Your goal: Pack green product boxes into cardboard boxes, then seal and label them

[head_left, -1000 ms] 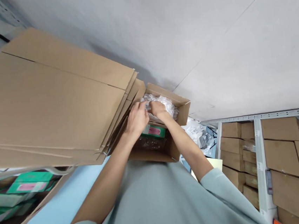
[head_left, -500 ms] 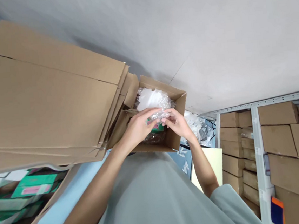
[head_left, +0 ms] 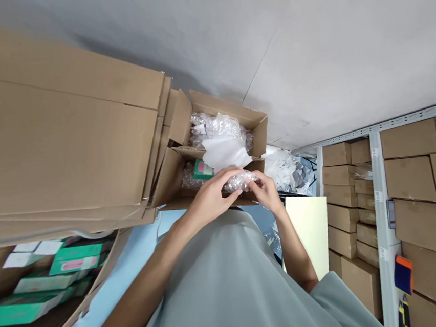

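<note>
Between my two hands is a crumpled piece of clear bubble wrap (head_left: 239,181). My left hand (head_left: 215,193) has its fingers closed around the left side of it, and my right hand (head_left: 265,190) pinches its right end. Both hands are over the near part of an open cardboard box (head_left: 222,202). Inside lies a green and pink carton (head_left: 203,169) with clear wrap beside it. A sheet of white paper (head_left: 226,152) hangs over the edge between this box and a second open box (head_left: 231,105) behind, which holds more bubble wrap.
Flattened cardboard sheets (head_left: 62,142) are stacked to the left. Below them an open carton holds several green boxes (head_left: 77,263). On the right, metal shelving (head_left: 381,219) carries brown boxes (head_left: 416,180). Scrap paper (head_left: 286,170) lies past my right hand, above a pale yellow board (head_left: 311,231).
My hands and the bubble wrap have come nearer my body, uncovering the green carton. The white paper now drapes toward me, and the view has shifted a little.
</note>
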### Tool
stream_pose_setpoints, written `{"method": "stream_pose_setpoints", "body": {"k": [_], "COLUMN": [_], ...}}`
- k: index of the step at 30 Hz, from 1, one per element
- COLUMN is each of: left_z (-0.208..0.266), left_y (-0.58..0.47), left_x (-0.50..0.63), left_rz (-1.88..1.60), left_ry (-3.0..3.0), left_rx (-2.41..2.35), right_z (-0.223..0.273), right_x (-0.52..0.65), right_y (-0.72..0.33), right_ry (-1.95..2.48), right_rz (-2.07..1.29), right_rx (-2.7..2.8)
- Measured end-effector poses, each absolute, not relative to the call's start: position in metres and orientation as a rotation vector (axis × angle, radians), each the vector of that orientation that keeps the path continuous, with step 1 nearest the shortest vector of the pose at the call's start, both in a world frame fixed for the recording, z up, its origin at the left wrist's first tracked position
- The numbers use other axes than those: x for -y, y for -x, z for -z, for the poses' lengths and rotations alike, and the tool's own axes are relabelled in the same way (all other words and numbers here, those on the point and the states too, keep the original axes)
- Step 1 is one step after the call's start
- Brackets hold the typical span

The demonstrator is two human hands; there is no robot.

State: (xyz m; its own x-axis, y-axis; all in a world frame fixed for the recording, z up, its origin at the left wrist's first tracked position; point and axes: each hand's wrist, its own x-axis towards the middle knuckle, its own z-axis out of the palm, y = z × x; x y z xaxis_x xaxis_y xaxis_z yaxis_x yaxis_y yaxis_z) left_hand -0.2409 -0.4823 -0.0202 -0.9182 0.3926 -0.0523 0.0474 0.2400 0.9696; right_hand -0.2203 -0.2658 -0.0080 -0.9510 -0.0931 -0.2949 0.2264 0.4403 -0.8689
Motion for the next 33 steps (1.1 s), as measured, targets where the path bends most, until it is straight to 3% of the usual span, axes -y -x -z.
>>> {"method": "stream_pose_setpoints", "body": {"k": [8,17,20,27,30,33], "left_z": [0.055,0.070,0.076,0.072,0.068,0.061], "left_y": [0.217,0.225,0.228,0.236,0.237,0.236], "left_x": [0.495,0.526,0.536,0.536,0.535,0.535], "left_rz": [-1.441,-1.214,-1.160,-1.252,-1.433,-1.628], "left_ry": [-0.405,-0.169,-0.102,-0.047,-0.037,0.023], "left_rx": [-2.257,-2.502,-2.545,-2.464,-2.308,-2.185], "right_z": [0.017,-0.008,-0.007,0.032,0.032,0.021], "right_x": [0.267,0.247,0.245,0.285,0.298,0.303], "right_y": [0.195,0.197,0.207,0.244,0.249,0.249], "right_ry": [-0.165,-0.279,-0.236,-0.093,-0.095,0.019], "right_rz": [1.662,1.547,1.322,0.337,0.224,0.348], "right_rx": [-2.207,-2.540,-2.642,-2.515,-2.457,-2.463]}}
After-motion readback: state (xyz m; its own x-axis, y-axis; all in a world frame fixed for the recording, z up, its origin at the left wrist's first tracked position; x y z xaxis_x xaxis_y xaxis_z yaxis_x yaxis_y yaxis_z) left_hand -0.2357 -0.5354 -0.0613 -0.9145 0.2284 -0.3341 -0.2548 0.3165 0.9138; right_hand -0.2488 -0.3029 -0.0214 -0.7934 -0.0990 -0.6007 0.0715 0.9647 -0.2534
